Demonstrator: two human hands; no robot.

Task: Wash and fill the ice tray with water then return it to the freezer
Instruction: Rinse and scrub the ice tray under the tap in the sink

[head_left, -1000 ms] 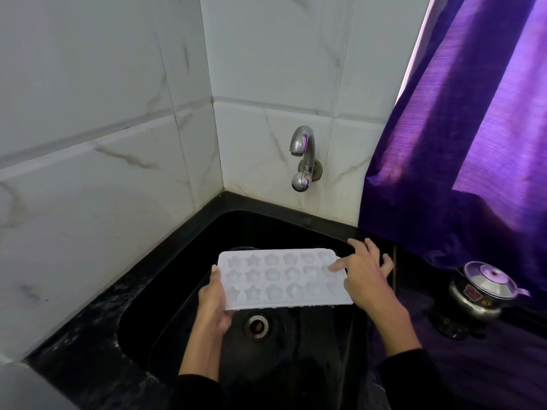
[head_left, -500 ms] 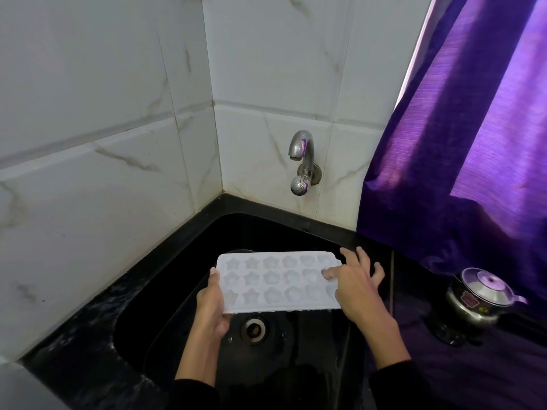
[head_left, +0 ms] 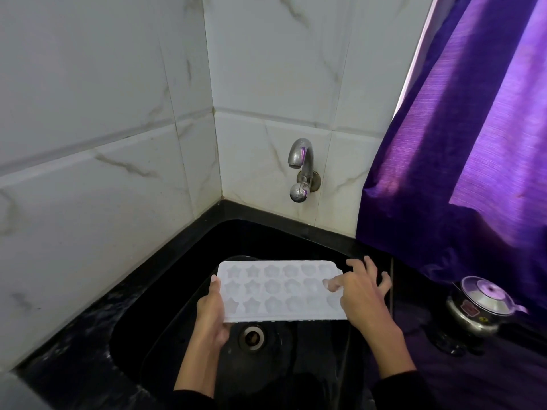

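1. Holding a white ice tray (head_left: 279, 288) level over the black sink (head_left: 165, 294), cavities facing up, star and flower shapes showing in three rows.
2. Gripping the tray's left short edge with the left hand (head_left: 210, 316): thumb lying on top of the rim, the other fingers hidden beneath the tray.
3. Resting the right hand (head_left: 362, 294) on the tray's right end, fingers spread loosely, one fingertip pressing into a cavity in the middle row; not closing around anything, with the outer fingers reaching past the tray's edge.
4. Hanging above the round metal drain (head_left: 251, 337), which is peeking out just below the tray's near long edge.
5. Sitting well below and in front of the chrome tap (head_left: 301, 167), which is mounted on the white marble-patterned tiles (head_left: 103, 113) near the corner; no stream visible at the spout.
6. Showing no visible water in the cavities, though too pale to be telling for certain.
7. Hanging at the right, a purple curtain (head_left: 473, 143), draping down onto the dark counter.
8. Standing on that counter, well apart from the sink, a small steel pot with a lid (head_left: 479, 306), just beside the curtain's lower folds.
9. Wearing dark sleeves (head_left: 396, 389) at both wrists.
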